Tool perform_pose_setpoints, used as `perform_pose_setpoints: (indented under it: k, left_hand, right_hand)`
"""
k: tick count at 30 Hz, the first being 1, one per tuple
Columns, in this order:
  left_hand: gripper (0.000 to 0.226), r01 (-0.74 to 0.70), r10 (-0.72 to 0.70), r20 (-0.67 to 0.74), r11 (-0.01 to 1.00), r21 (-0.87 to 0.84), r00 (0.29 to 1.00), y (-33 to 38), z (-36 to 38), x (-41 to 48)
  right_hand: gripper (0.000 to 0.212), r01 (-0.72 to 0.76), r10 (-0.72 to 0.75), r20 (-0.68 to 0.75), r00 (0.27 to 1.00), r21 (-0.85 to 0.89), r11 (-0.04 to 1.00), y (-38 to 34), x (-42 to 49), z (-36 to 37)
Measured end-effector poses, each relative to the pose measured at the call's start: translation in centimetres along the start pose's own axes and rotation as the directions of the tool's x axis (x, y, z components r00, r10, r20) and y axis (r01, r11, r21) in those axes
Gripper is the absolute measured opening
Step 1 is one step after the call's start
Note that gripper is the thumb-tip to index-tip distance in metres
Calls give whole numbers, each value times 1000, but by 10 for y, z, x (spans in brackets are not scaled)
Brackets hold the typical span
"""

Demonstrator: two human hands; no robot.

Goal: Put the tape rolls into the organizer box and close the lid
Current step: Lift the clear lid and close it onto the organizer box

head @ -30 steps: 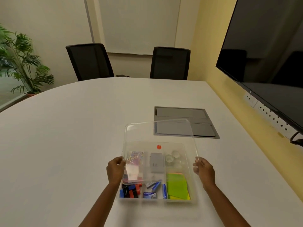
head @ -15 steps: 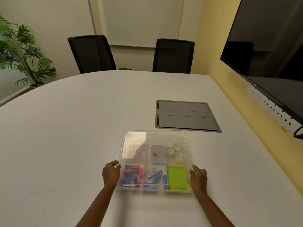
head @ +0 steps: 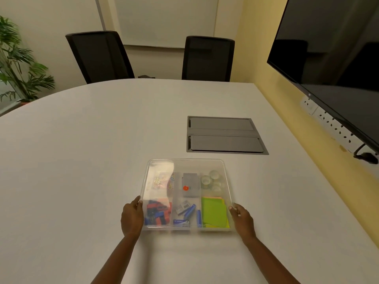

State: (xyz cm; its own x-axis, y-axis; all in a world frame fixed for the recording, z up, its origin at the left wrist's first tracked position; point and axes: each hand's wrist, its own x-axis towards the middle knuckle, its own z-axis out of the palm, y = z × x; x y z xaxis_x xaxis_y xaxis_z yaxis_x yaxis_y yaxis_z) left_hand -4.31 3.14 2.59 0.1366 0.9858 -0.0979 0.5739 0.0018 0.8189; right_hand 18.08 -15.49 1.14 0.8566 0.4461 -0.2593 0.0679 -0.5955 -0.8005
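Note:
A clear plastic organizer box [head: 185, 228] sits on the white table, with its transparent lid [head: 184, 161] lying flat on top. Through the lid I see several clear tape rolls [head: 212, 180] in the far right compartment. My left hand [head: 132, 219] grips the lid's left edge near the front corner. My right hand [head: 243, 221] grips the right edge near the front corner. A red dot [head: 185, 188] shows on the lid over a grey box [head: 191, 184].
Other compartments hold paper clips [head: 163, 181], red and blue binder clips [head: 158, 213], blue pens [head: 189, 212] and green sticky notes [head: 214, 214]. A grey cable hatch [head: 224, 135] sits in the table beyond. Two black chairs [head: 208, 57] stand at the far edge; a wall screen [head: 332, 64] hangs right.
The lid was tilted up over the box a second ago; both hands have lowered it flat onto the box and slid to the front corners.

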Motion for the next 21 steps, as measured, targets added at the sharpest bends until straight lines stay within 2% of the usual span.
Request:
perform_pose_setpoints:
  k: [4,9,14,21]
  left_hand:
    - [34,-33,33,6,998,50,999,-9,3,-4]
    - [35,18,-18,-40,1000,7,999,-14,8,-10]
    - [32,43,-47,-42,995,-95,998,-22,6,-14]
    - [31,60,-71,-71,987,-146,995,-24,8,-20]
  right_hand:
    - [36,-1,1,21,1000,1,1000,0,-1,-2]
    - [34,-7,7,24,1000,7,1000,0,-3,-3]
    - [27,-52,48,45,998,101,993,7,-5,-10]
    - [25,-214,171,156,973,328,920,21,-21,-12]
